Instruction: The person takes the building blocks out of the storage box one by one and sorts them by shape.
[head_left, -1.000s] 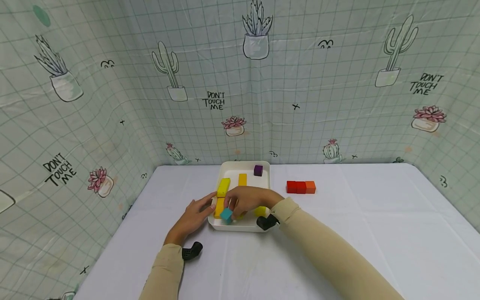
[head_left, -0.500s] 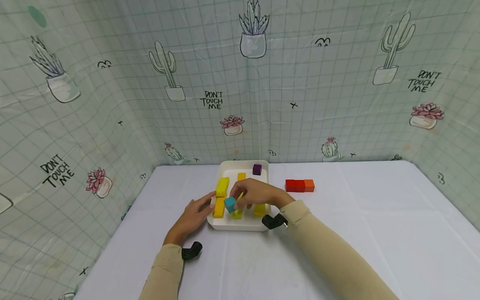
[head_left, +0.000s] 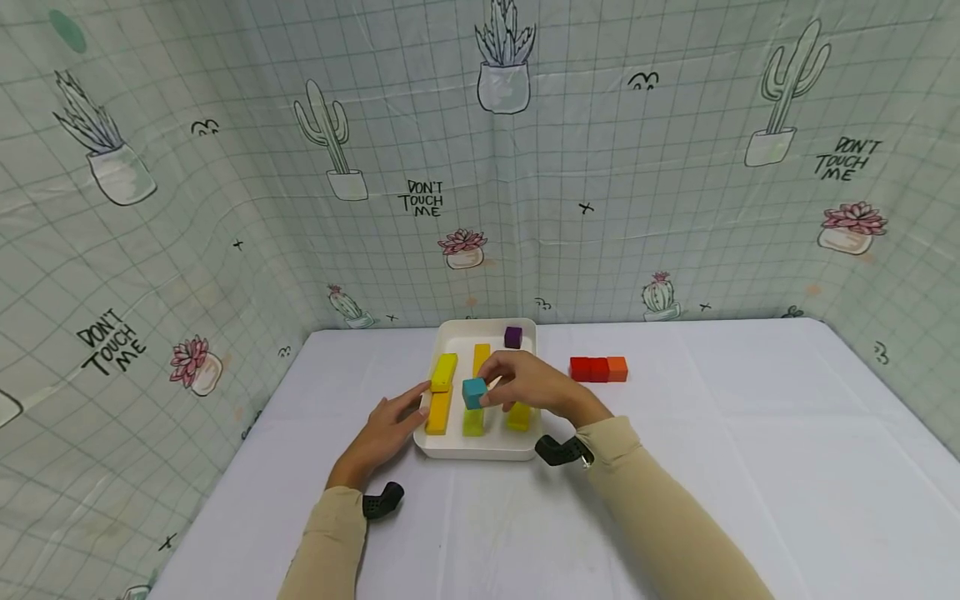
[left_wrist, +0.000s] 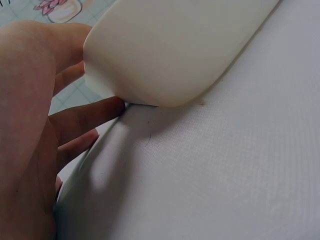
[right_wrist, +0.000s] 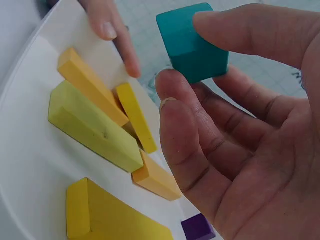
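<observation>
In the head view my right hand (head_left: 536, 385) pinches a teal cube (head_left: 474, 393) above the white tray (head_left: 480, 452). The right wrist view shows the thumb on one face of that cube (right_wrist: 192, 45) and fingers at the opposite side. My left hand (head_left: 386, 433) touches the tray's left side with fingers mostly straight; in the left wrist view its fingertips lie against the tray's outer wall (left_wrist: 165, 55). Inside the tray lie a lime-green block (right_wrist: 92, 125), a yellow block (right_wrist: 112, 215) at the right and yellow and orange-yellow blocks (head_left: 438, 412) along the left side.
A purple cube (head_left: 513, 337) sits in the tray's far right corner, near an orange-yellow block (head_left: 482, 357). Right of the tray, two red cubes (head_left: 588, 369) and an orange cube (head_left: 617, 369) form a row on the white tablecloth (head_left: 712, 433). A patterned curtain (head_left: 585, 275) stands behind.
My right hand has lifted the teal cube from the tray's near left part and carried it right and away from me, uncovering the lime-green block. The left hand stays at the tray.
</observation>
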